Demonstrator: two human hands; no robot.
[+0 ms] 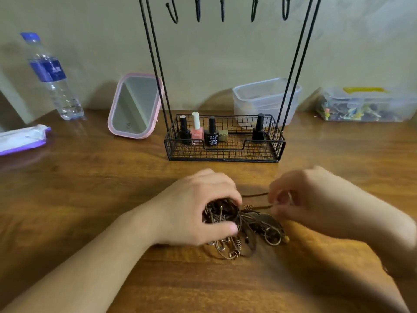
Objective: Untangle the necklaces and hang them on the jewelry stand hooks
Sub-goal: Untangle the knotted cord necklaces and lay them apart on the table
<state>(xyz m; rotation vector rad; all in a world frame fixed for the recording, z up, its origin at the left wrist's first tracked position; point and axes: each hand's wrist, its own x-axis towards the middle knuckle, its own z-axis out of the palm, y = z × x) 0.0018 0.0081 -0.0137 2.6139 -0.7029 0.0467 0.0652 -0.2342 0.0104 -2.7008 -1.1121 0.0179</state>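
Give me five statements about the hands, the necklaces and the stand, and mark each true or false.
1. The left hand grips the tangled necklaces on the table. True.
2. A necklace already hangs from the hooks of the jewelry stand. False: every hook in view is bare.
3. The right hand pinches a brown cord leading out of the tangle. True.
4. The stand's wire basket holds only one bottle. False: several nail polish bottles stand in it.
5. The water bottle lies flat on the table. False: it stands upright.
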